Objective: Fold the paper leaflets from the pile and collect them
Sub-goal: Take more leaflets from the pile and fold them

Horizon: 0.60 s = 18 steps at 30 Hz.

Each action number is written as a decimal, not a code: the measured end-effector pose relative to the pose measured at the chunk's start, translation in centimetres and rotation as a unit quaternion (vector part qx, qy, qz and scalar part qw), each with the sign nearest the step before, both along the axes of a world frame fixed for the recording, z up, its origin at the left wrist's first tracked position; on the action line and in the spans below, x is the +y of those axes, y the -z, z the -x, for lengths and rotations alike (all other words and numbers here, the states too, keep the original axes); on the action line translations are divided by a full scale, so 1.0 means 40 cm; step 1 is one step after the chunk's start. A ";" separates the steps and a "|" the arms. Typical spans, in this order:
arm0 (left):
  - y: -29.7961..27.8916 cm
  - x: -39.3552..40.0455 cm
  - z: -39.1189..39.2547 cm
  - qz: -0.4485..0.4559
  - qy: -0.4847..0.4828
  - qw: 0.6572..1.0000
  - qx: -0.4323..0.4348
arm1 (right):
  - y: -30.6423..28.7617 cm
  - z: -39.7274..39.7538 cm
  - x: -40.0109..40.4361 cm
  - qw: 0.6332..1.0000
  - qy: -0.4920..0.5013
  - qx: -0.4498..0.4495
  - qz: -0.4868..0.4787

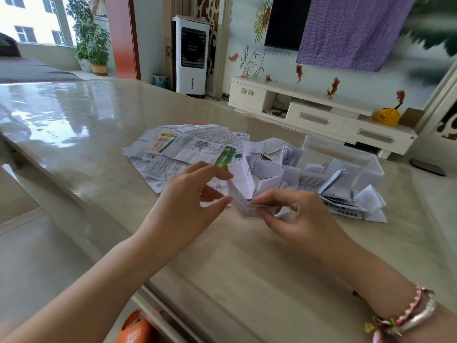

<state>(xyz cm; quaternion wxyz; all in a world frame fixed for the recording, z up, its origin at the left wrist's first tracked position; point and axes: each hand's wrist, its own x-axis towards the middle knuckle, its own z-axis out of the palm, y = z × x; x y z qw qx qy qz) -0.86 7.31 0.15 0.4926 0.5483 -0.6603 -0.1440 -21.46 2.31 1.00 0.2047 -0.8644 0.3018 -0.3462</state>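
Table [247, 256]: glossy beige top, bearing all items listed.

Leaflet [243, 203]: small white printed sheet, partly folded, held just above the table, on the near side of the pile. Slightly blurred; exact fold count cannot be told.

Left hand [190, 201]: thumb and fingertips closed on the leaflet's left edge, the other fingers loosely spread.

Right hand [294, 219]: thumb and forefinger pinching the leaflet's right end, the remaining fingers curled beneath.

Pile [188, 147]: flat unfolded leaflets, white with black print, some with green panels, spread on the table beyond the hands.

Folded leaflets [267, 174]: loose heap touching the pile's right side, running on toward the box; several lie on the table in front of it.

Box [346, 157]: clear plastic, open-topped, right of the pile, a few folded leaflets inside.

Bracelets [408, 315]: on the right wrist, braided cord and a silver band.
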 end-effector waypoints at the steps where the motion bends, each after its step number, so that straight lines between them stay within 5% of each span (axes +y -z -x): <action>1: -0.004 0.000 0.008 0.003 0.005 1.000 0.026 | -0.004 0.000 0.001 0.999 -0.001 -0.026 -0.018; 7: -0.021 0.007 0.060 -0.033 0.083 0.981 0.174 | -0.023 0.004 -0.004 0.982 -0.017 -0.156 -0.102; 18: -0.034 -0.019 0.083 -0.054 0.121 0.968 0.215 | -0.042 0.026 -0.013 0.995 0.018 -0.087 -0.039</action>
